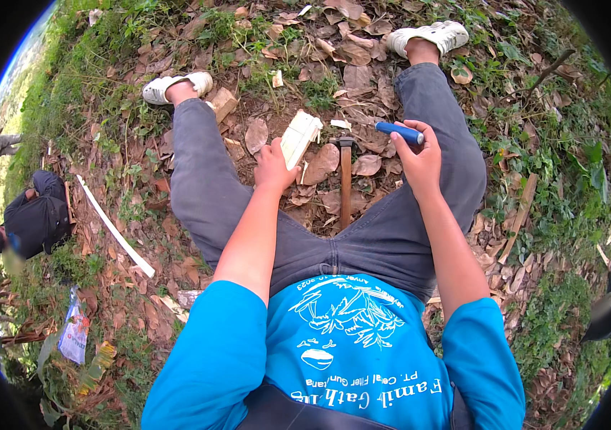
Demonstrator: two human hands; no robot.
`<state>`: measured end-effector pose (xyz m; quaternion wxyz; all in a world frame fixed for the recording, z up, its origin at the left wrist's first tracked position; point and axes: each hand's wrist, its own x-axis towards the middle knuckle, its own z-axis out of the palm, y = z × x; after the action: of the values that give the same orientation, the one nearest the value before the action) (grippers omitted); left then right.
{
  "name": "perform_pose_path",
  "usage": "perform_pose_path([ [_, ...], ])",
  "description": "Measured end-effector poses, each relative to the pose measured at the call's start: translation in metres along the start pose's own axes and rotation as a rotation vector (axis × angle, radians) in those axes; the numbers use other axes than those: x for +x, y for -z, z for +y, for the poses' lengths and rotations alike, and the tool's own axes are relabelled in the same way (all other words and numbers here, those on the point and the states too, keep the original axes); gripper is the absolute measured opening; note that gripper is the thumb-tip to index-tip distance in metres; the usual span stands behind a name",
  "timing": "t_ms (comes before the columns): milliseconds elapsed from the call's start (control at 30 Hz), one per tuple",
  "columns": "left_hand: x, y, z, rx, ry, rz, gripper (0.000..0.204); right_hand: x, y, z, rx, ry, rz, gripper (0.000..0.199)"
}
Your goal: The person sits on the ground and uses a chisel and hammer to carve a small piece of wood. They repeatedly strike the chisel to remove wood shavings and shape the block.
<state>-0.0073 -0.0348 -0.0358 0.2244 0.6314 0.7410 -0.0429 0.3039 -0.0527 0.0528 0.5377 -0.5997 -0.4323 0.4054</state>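
My left hand (273, 166) is closed round the lower end of a pale wooden block (299, 140), which tilts up and away over the leaves. Its far end looks rough and splintered. My right hand (420, 159) pinches a short, thick blue cylinder (400, 133) between thumb and fingers, pointing left toward the block but apart from it. The cylinder's exact kind cannot be made out. Between my thighs a hammer (345, 179) lies on the ground, its dark head at the far end and its wooden handle toward me. Neither hand touches it.
Wood offcuts (223, 104) lie by my left foot. A long white strip (115, 229) and a plastic bag (74, 333) are at left, near a person in dark clothes (40, 215). At right are a wooden stick (519, 218) and another person (604, 315). Dry leaves cover the ground.
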Motion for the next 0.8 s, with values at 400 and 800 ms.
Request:
perform_pose_path([
  [400, 0.000, 0.096, 0.069, -0.719, -0.525, -0.086, 0.076, 0.037, -0.089, -0.048, -0.286, 0.238, -0.498, 0.040],
  [800, 0.026, 0.093, 0.059, -0.583, -0.536, 0.200, 0.027, 0.052, -0.133, -0.038, -0.343, 0.405, -0.555, 0.044],
])
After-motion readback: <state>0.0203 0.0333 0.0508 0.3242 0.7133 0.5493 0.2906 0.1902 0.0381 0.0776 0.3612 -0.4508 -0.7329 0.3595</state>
